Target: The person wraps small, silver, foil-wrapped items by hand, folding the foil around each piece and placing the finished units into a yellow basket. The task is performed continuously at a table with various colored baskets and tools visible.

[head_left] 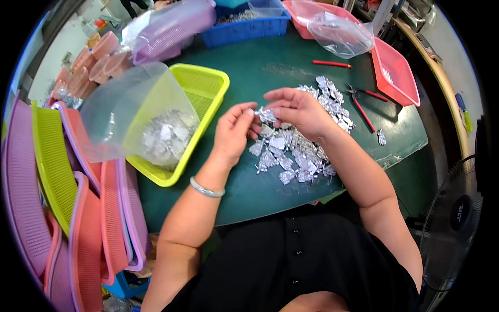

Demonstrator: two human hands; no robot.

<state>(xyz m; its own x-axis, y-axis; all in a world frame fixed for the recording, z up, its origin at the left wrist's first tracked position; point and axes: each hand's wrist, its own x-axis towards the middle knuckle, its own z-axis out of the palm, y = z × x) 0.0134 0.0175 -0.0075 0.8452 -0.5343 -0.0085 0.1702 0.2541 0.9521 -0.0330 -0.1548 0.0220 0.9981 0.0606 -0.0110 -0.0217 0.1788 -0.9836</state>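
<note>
A person sits at a dark green table [260, 187], forearms entering from the lower edge. A silver bangle [206, 188] circles the left wrist.

Centre frame, the left hand [232, 132] and right hand [299, 112] meet over a heap of small silvery metal pieces [296, 151]. Both pinch one silvery piece [266, 114] between fingertips, left fingers closed on its left end, right thumb and fingers on its right end. The piece sits between the hands, just above the heap; its long axis seems to run roughly from nine to three o'clock, though it is too small to be certain.

At nine o'clock from the hands, a yellow-green basket [208, 83] holds a clear plastic bag [125, 109] with more silvery pieces inside.

At two o'clock lie red-handled pliers [361, 106] and a red pencil [331, 64].

Farther off, at twelve o'clock, a blue basket [244, 28] holds greyish pieces, a purple basket [174, 31] sits beside it, and pink baskets [395, 73] carry a crumpled clear bag [340, 34].
</note>
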